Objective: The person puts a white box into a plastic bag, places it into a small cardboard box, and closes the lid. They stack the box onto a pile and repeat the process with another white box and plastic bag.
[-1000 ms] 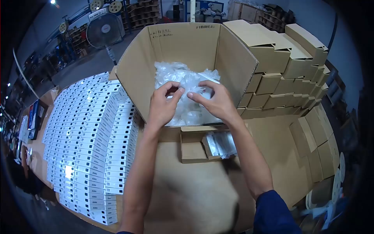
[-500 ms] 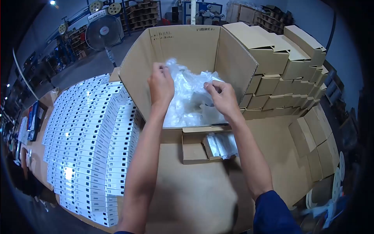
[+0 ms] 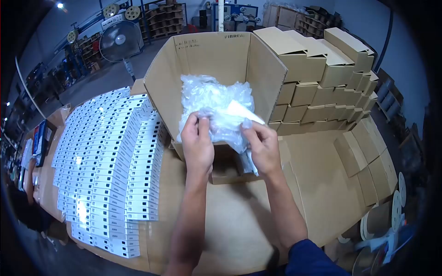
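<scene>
My left hand [image 3: 198, 145] and my right hand [image 3: 263, 146] are both closed on a clear plastic bag [image 3: 228, 125], stretched between my pinched fingertips. The bag hangs at the front edge of a large open cardboard box [image 3: 212, 57]. Inside that box lies a loose heap of crumpled clear plastic bags [image 3: 205, 87], some partly behind the held one. Beneath my hands, a small open cardboard box [image 3: 223, 169] stands on the table, with wrapped items [image 3: 248, 163] partly hidden by my right hand and the bag.
Rows of white flat cases [image 3: 101, 170] cover the left of the table. Folded cardboard boxes [image 3: 317, 92] are stacked at the right, with more boxes [image 3: 368, 156] along the right edge. Another person's arm [image 3: 30, 181] shows at far left. Behind stands a fan [image 3: 120, 40].
Both hands have come down and nearer from above the heap, drawing a plastic bag to the large box's front edge. The view has shifted slightly.
</scene>
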Available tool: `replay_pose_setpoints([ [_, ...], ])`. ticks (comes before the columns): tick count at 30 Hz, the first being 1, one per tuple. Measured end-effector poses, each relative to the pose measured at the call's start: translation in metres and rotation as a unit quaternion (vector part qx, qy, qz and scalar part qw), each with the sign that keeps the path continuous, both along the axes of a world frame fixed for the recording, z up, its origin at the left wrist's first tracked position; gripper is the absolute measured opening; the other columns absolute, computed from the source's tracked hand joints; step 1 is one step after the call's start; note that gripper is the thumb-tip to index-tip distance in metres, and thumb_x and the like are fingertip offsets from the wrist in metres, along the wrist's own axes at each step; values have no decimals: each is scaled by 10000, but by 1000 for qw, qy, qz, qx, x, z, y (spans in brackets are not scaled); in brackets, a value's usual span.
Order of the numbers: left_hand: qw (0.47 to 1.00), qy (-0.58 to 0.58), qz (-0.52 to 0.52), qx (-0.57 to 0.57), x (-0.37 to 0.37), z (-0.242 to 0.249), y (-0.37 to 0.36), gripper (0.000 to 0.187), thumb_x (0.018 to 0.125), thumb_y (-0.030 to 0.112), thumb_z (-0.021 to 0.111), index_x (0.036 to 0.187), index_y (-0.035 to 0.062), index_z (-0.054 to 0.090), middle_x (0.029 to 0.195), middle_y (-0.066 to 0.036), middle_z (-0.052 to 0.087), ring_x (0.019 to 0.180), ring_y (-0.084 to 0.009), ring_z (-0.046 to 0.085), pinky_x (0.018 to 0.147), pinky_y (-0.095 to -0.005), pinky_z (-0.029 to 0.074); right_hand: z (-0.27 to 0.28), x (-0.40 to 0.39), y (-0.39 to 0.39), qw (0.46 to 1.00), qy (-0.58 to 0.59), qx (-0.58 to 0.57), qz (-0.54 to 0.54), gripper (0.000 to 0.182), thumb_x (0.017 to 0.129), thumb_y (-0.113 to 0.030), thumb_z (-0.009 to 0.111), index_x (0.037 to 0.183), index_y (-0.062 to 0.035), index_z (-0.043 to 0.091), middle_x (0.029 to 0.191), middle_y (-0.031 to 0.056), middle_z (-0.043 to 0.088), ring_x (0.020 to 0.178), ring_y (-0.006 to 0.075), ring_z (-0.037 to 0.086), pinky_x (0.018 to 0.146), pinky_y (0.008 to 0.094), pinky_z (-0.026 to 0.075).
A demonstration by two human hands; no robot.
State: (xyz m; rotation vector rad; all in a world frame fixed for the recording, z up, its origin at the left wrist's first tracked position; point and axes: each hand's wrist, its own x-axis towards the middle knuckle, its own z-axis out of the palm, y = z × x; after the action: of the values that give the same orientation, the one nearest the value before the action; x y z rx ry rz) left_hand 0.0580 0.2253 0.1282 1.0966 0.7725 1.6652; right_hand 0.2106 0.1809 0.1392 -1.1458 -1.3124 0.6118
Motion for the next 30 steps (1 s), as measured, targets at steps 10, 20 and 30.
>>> replay_pose_setpoints([
  [10, 994, -56, -47, -85, -25, -60, -153, 193, 1104, 138, 494, 1205, -7, 574, 998, -66, 701, 841, -73, 656, 724, -239, 548, -43, 6, -129, 964, 254, -75, 31, 358, 1066, -260, 617, 871, 28, 699, 799, 27, 629, 677, 93, 516, 634, 245, 416],
  [20, 963, -75, -123, -228, -29, -87, -225, 279, 1069, 95, 551, 1324, 38, 453, 934, -82, 689, 770, -77, 658, 645, -236, 536, -67, 4, -195, 976, -187, 86, -64, 566, 678, 73, 787, 1218, -92, 759, 1467, 238, 522, 1306, 397, 583, 1059, 408, 517],
  [30, 976, 133, -65, -158, -66, -85, -230, 251, 1007, 32, 580, 1258, 33, 587, 844, -34, 615, 711, -74, 565, 631, -214, 445, -94, 35, -200, 977, -208, 49, 17, 358, 701, 113, 707, 993, -74, 794, 1402, 250, 573, 1235, 403, 642, 1002, 447, 560],
])
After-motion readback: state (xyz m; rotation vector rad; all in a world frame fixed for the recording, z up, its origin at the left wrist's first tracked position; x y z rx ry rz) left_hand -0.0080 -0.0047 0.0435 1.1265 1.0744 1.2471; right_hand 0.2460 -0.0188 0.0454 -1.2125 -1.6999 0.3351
